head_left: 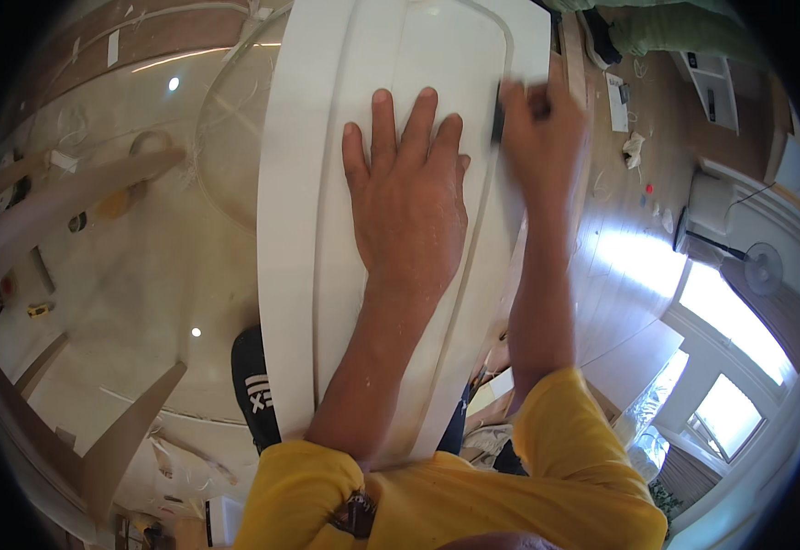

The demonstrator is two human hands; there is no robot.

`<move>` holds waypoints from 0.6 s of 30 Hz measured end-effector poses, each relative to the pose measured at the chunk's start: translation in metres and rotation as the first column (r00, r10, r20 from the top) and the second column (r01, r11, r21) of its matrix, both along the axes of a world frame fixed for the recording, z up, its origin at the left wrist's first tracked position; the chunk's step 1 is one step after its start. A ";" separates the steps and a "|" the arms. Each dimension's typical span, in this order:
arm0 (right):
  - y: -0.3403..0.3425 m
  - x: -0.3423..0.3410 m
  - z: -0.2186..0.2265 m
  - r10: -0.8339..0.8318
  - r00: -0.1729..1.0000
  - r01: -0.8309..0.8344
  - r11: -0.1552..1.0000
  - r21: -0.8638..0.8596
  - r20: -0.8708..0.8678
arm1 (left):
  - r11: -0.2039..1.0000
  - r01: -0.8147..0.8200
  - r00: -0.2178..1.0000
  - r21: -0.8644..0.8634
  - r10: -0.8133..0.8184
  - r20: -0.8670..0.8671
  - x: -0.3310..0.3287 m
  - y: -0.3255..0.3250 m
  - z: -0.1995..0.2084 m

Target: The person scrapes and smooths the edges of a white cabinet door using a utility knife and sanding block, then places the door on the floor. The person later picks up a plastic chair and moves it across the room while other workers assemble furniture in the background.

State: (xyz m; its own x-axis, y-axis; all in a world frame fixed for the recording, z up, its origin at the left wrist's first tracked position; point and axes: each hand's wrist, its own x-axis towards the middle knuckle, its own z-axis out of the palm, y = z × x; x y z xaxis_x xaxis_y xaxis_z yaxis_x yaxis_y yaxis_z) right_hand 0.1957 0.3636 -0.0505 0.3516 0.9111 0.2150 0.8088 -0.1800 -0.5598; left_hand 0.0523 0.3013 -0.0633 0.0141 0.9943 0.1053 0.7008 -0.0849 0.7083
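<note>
A long white panel (295, 229), like a cabinet door with a grooved raised border, stretches away in front of me. My left hand (409, 206) lies flat on its middle, fingers spread, holding nothing. At the panel's right side, my right hand (547, 133) is closed and smeared by motion. Between its fingers and the panel's border shows a dark, flat-edged piece (497, 115); most of it is hidden by the hand, so its kind cannot be made out.
Brown curved wooden parts (134, 431) stand at the left, near a yellow tape measure (40, 311) on the floor. A person in green trousers (675, 35) is at the far right. A fan (763, 269) stands on the right, with scraps strewn about the floor.
</note>
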 end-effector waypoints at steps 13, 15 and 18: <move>-0.001 -0.001 0.009 -0.003 1.000 0.004 0.999 -0.051 0.026 | 1.000 -0.014 1.000 0.028 0.014 0.016 0.002 0.001 -0.002; -0.004 -0.004 0.011 -0.076 0.997 0.078 0.990 -0.122 0.014 | 1.000 -0.008 1.000 0.017 0.007 0.016 0.003 0.000 -0.001; 0.025 -0.002 0.017 -0.048 0.999 0.047 0.997 -0.064 -0.011 | 0.999 0.004 1.000 0.033 -0.004 0.012 0.003 0.000 0.001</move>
